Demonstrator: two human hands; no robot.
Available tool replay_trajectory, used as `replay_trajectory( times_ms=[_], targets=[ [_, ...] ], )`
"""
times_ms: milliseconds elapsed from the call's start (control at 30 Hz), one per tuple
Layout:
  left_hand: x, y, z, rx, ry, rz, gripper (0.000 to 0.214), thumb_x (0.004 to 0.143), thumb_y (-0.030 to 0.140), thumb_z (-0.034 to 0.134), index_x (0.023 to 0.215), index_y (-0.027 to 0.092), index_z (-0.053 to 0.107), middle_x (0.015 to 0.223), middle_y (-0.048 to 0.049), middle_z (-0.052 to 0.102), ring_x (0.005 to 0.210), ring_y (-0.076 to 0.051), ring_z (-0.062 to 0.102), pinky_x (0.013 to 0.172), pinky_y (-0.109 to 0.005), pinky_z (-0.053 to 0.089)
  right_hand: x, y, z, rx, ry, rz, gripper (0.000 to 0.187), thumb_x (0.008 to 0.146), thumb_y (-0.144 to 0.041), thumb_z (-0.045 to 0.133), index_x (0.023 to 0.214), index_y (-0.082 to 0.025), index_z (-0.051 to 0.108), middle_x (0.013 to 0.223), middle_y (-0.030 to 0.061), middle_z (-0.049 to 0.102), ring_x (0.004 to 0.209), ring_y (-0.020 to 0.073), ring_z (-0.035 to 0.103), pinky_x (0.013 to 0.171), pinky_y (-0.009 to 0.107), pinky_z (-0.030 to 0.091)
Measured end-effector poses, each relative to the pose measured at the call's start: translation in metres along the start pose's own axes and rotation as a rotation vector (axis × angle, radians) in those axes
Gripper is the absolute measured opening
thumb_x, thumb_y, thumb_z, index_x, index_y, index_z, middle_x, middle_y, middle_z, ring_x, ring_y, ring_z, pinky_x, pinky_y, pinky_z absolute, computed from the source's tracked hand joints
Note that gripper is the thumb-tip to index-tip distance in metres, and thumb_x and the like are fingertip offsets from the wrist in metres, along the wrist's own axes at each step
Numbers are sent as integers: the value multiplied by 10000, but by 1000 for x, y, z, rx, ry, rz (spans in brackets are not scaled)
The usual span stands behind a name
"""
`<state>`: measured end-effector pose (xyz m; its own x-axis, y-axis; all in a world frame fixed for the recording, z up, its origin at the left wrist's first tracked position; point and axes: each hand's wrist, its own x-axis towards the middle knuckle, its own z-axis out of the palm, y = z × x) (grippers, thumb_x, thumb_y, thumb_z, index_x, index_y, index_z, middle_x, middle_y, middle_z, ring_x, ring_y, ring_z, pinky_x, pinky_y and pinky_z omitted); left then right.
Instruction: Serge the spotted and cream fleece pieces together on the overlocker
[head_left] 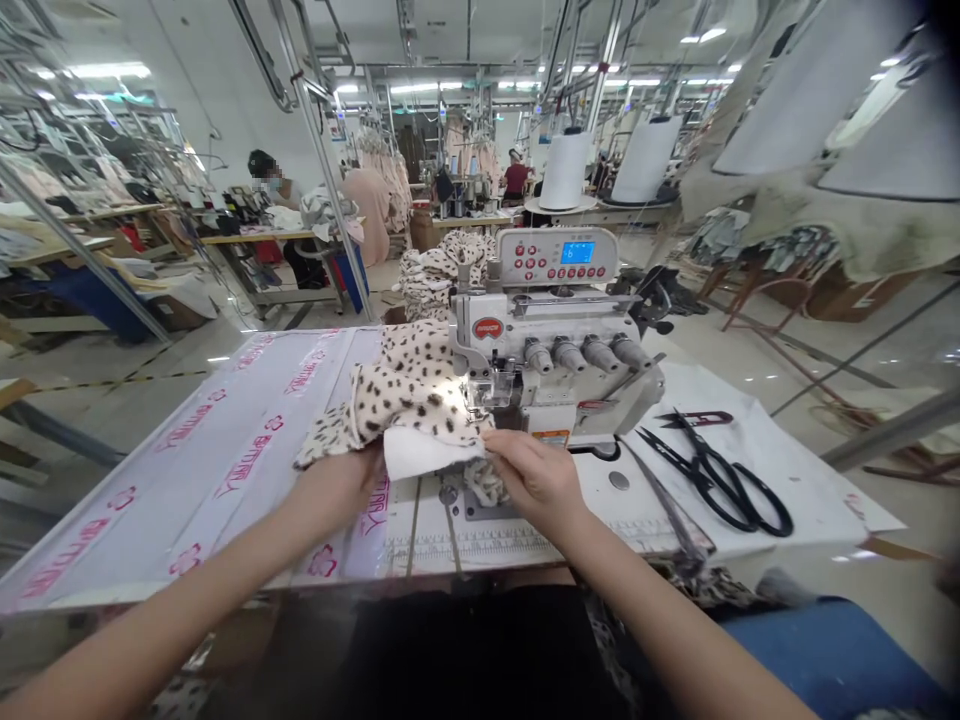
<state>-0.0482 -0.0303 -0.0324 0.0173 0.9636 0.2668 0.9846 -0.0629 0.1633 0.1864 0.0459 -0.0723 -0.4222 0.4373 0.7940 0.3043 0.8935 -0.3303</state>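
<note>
Left hand [341, 488] and right hand [536, 478] fingers pinch spotted fabric [412, 395] mid-frame; keep edge flat, square to presser foot [491, 392].

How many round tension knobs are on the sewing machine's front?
4. They stand in one row across the front of the sewing machine, above the spotted fabric that the left hand and right hand hold: leftmost knob, second knob, third knob, rightmost knob. None seems hidden.

Fingers of left hand [339, 488] are covered by fabric [409, 400] left of machine [555, 360]. Needle cannot be resolved behind guard [491, 388] at machine front. Display [577, 252] digits cannot be read.
</note>
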Motion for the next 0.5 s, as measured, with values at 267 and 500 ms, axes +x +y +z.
replay_trajectory(
  times_ms=[267, 500],
  targets=[
    [-5, 68, 9, -276, 372, 456, 305, 793, 177, 543, 1087, 112, 490, 1031, -106, 521, 1000, -194, 467, 882, -343, 404, 4, -2, -2, 22, 8, -4, 139, 853, -126, 477, 926, -172, 587, 941, 65, 675, 861, 136, 632, 696, 215, 504],
    [35, 45, 21, -290, 248, 667, 192, 843, 102, 449, 996, 128, 562, 977, -65, 589, 934, -157, 495, 834, -318, 450, 6, -8, -11, -97, -131, 1, 154, 857, -127, 455, 858, -181, 599, 890, 17, 643, 746, 97, 599, 593, 167, 438]
  ],
)
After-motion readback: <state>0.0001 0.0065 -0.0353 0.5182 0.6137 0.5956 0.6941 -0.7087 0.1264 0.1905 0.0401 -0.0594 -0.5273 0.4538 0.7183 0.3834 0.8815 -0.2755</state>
